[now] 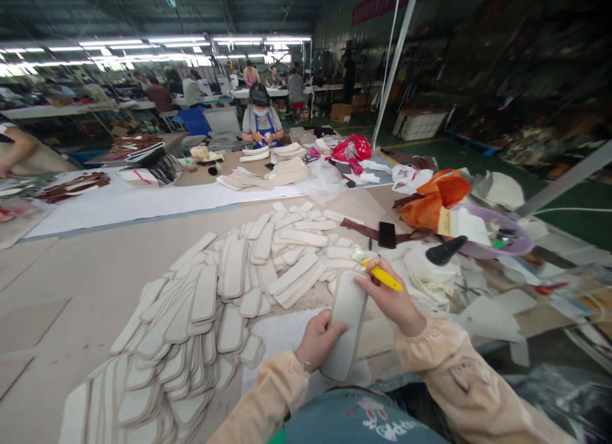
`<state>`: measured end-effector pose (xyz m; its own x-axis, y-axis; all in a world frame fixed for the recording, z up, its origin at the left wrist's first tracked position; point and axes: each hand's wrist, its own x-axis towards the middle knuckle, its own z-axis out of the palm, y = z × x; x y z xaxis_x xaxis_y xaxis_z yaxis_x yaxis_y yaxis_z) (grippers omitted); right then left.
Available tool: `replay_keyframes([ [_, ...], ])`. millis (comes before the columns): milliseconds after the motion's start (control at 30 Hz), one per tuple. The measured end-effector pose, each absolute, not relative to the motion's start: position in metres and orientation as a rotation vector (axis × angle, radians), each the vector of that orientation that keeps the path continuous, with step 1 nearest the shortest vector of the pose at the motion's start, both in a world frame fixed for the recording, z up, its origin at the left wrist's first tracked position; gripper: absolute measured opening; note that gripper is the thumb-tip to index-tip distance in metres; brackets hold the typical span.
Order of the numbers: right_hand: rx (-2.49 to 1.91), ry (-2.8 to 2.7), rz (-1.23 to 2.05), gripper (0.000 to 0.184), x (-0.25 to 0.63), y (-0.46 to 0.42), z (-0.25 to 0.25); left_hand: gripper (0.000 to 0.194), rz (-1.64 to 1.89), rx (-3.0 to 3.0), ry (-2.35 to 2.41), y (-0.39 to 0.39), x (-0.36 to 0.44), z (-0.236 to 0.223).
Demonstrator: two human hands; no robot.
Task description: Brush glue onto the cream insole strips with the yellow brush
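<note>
My left hand (319, 339) grips the lower left edge of a long pale panel with rounded corners (348, 326), thumb across its face. The panel is tilted up in front of me. In my right hand (393, 297) is a yellow-handled tool (384, 278), held near the panel's top right corner. Its whitish end is too blurred to name. The fingertips of that hand also touch the panel's upper edge. Left of my hands spreads a large heap of similar pale panels (205, 294), lying in overlapping rows. A white sheet (275, 329) lies under my left hand.
On the right are a black phone (387, 235), an orange bag (433, 199), a purple basin (514, 239) and a white container with a black spout (447, 250). Across the table sits a co-worker (262, 122) behind more pale pieces (287, 170). A metal pole (394, 68) rises at the right.
</note>
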<state>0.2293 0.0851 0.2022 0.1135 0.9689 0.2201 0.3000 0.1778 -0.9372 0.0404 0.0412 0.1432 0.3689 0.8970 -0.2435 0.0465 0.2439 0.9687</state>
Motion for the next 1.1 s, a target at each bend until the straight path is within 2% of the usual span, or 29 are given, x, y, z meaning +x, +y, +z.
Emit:
replay_keyframes([
  [333, -1.357, -1.457, 0.694, 0.019, 0.226, 0.084, 0.208, 0.041, 0.737, 1.078, 0.937, 0.043, 0.042, 0.144],
  [567, -1.329, -1.443, 0.703, 0.015, 0.226, 0.083, 0.206, 0.041, 0.739, 1.021, 0.943, 0.042, 0.045, 0.142],
  [800, -1.362, -1.353, 0.69, 0.026, 0.237, 0.097, 0.2, 0.056, 0.598, 0.604, 0.669, 0.037, 0.042, 0.141],
  [1000, -1.385, -1.143, 0.775, 0.035, 0.257, 0.118, 0.187, 0.058, 0.32, 0.512, 0.568, 0.023, 0.033, 0.123],
  [1100, -1.4, -1.073, 0.82, 0.038, 0.262, 0.122, 0.183, 0.053, 0.298, 0.529, 0.599, 0.017, 0.032, 0.117],
])
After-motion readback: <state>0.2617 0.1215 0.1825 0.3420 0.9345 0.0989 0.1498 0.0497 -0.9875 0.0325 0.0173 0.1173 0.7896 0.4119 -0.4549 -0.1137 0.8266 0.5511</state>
